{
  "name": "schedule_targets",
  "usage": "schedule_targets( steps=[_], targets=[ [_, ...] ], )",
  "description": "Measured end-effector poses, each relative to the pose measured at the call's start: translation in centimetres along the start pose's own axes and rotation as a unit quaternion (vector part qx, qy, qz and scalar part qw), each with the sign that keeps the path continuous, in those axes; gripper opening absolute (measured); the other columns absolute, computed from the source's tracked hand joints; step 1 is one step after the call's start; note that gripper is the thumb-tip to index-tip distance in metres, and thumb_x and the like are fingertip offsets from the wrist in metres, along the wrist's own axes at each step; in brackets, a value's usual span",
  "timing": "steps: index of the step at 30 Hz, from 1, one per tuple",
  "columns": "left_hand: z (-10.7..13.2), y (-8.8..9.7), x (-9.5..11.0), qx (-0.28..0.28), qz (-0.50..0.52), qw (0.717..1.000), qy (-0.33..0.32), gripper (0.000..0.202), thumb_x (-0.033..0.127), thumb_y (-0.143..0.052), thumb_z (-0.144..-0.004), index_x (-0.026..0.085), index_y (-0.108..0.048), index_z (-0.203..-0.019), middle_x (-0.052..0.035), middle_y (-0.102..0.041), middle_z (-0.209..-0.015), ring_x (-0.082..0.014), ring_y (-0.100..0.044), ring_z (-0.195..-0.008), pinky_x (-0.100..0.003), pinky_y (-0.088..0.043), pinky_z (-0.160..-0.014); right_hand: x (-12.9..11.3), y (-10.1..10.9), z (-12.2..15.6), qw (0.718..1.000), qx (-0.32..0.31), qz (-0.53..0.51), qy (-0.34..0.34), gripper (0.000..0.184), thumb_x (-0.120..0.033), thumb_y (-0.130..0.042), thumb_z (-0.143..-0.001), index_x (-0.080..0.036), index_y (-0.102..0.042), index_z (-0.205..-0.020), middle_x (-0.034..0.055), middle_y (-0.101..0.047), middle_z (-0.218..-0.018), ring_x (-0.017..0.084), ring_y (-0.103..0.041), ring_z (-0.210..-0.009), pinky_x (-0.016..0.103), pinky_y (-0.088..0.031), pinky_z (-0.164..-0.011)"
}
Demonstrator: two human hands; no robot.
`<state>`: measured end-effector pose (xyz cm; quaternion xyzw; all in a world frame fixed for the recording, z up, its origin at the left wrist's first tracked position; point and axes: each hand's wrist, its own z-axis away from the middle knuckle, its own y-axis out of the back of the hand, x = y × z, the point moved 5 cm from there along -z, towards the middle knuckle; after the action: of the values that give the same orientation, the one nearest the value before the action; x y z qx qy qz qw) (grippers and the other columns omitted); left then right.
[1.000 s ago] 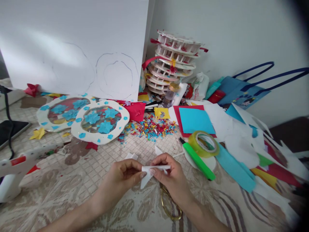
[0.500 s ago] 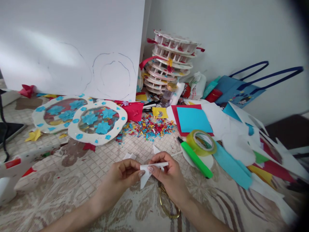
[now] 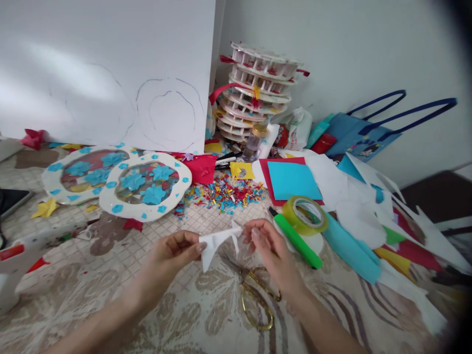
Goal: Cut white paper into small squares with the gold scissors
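Note:
Thumb and fingers of my left hand pinch one end of a folded white paper piece. A pointed flap of it hangs down beside the fingertips. My right hand is at the paper's far end, fingers loosely bent and apart; whether a fingertip touches the paper is hard to tell. Below the paper lie scissors with gold handles, resting on the patterned tablecloth.
Green marker and clear yellow tape roll lie right, near blue and red paper squares. Colourful paper scraps are heaped ahead. Two flower-decorated white rings lie left. A tiered white model stands behind.
My right hand has loosened its hold and shifted right, off the paper's middle. The left hand, still pinching the paper, has moved left. More of the paper and scissors shows.

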<state>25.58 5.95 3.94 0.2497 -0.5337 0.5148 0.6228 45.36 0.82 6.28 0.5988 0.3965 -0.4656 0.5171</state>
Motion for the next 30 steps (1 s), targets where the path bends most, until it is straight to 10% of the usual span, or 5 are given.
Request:
schedule_targets(
  steps=[5,14,24,30],
  targets=[
    [-0.7,1.3,0.4,0.035,0.029,0.999,-0.006,0.019,0.031,-0.076,-0.067,0.016,-0.066,-0.072,0.0004,-0.067,-0.068,-0.0126,-0.06,-0.063,-0.024,-0.049,-0.062,-0.1,1.6,1.9,0.899,-0.206,0.387,0.005,0.012,-0.025,-0.066,-0.075,-0.023,-0.056,-0.081,-0.0016,-0.061,-0.066,0.018,-0.056,-0.062,0.027,-0.034,-0.055],
    [-1.3,-0.4,1.6,0.019,0.098,0.995,-0.008,0.018,0.026,-0.079,-0.065,0.014,-0.065,-0.066,0.0022,-0.066,-0.065,-0.0097,-0.06,-0.06,-0.021,-0.05,-0.062,0.3,-1.4,5.3,0.822,-0.22,0.525,0.02,0.043,-0.003,-0.052,-0.065,-0.022,-0.05,-0.104,0.0088,-0.06,-0.098,0.03,-0.059,-0.09,0.036,-0.044,-0.065],
    [-3.8,1.3,3.0,0.05,0.197,0.979,-0.024,0.018,0.019,-0.081,-0.061,0.012,-0.066,-0.066,0.0007,-0.067,-0.065,-0.0093,-0.062,-0.06,-0.02,-0.054,-0.063,0.0,1.6,3.2,0.977,-0.04,0.21,-0.011,0.039,-0.006,-0.054,-0.068,-0.021,-0.044,-0.102,0.0001,-0.054,-0.087,0.013,-0.05,-0.069,0.025,-0.041,-0.064],
    [-2.9,1.2,2.3,0.037,0.198,0.979,-0.015,0.016,0.019,-0.08,-0.064,0.012,-0.066,-0.069,-0.0005,-0.067,-0.066,-0.0092,-0.062,-0.06,-0.019,-0.055,-0.062,0.9,-0.9,2.7,0.986,-0.135,-0.022,-0.097,0.016,-0.019,-0.056,-0.08,-0.019,-0.048,-0.094,-0.0008,-0.053,-0.08,0.012,-0.049,-0.069,0.024,-0.038,-0.062]
  ],
)
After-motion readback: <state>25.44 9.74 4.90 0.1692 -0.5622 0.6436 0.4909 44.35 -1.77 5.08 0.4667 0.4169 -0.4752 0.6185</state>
